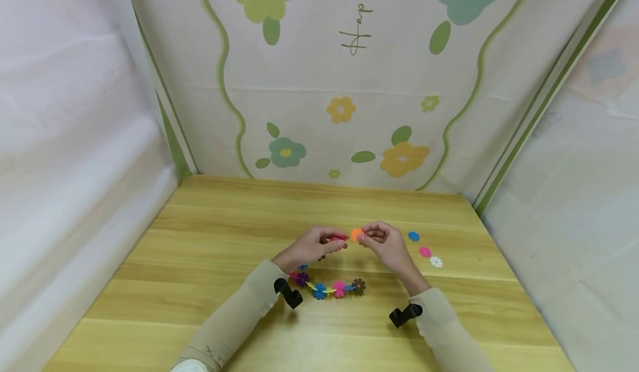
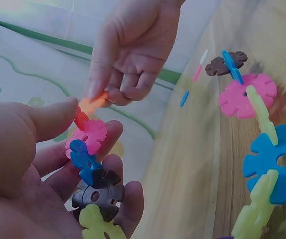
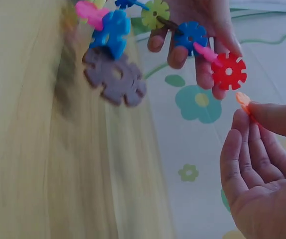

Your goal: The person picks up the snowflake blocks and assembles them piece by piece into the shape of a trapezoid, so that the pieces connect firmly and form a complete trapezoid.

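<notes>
My left hand [image 1: 314,245] holds one end of a chain of flower-shaped interlocking discs, its thumb against the red disc [image 3: 230,72]. Behind the red disc, a pink disc [image 2: 92,135], a blue one and a brown one [image 2: 99,193] lie along the fingers. The chain curves down to the table and ends in a brown disc [image 1: 358,286]. Between thumb and fingers, my right hand [image 1: 388,247] pinches an orange disc [image 1: 356,235]. In the right wrist view the orange disc is close to the red disc, with a small gap between them.
Right of my right hand, a blue disc [image 1: 414,236], a pink disc [image 1: 425,251] and a white disc [image 1: 436,262] lie loose on the wooden table [image 1: 199,283]. A flower-printed cloth [image 1: 309,72] hangs behind the table, with pale cloth at both sides.
</notes>
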Action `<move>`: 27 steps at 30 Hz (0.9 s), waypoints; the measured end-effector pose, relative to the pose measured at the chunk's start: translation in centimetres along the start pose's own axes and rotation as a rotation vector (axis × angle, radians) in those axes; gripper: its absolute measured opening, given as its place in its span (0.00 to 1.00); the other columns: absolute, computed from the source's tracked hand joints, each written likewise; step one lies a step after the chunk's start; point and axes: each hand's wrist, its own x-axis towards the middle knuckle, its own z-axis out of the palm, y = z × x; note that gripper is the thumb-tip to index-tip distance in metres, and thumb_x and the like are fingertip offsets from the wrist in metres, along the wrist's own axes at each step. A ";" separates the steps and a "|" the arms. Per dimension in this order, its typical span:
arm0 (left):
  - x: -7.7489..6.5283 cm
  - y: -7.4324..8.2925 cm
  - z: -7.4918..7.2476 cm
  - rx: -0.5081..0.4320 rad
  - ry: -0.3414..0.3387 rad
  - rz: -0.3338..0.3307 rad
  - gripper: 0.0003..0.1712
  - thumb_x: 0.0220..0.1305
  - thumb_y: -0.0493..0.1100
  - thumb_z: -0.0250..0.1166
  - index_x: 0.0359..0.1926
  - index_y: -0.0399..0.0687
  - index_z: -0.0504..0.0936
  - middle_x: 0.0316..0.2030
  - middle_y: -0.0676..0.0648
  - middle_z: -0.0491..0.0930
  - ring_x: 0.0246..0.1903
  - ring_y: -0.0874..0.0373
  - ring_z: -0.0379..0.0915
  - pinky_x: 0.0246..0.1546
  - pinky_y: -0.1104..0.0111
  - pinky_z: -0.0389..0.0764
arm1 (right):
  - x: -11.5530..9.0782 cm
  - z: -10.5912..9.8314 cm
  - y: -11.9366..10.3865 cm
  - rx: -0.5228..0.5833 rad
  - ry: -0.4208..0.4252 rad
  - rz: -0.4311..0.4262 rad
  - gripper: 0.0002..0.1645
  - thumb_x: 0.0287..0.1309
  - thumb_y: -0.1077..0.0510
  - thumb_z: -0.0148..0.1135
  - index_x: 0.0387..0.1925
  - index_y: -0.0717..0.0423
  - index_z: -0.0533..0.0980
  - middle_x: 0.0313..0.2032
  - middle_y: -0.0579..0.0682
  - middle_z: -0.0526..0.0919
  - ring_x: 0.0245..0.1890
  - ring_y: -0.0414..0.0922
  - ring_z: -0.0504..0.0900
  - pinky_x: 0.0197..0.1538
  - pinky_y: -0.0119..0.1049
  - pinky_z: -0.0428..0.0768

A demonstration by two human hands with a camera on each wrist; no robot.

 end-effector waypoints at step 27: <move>-0.3 0.3 0.5 0.038 0.069 0.045 0.16 0.78 0.48 0.63 0.61 0.51 0.85 0.50 0.48 0.87 0.48 0.45 0.81 0.46 0.54 0.83 | -0.8 1.7 -1.4 -0.001 0.031 -0.177 0.11 0.68 0.60 0.71 0.47 0.63 0.82 0.43 0.59 0.88 0.39 0.40 0.90 0.46 0.35 0.89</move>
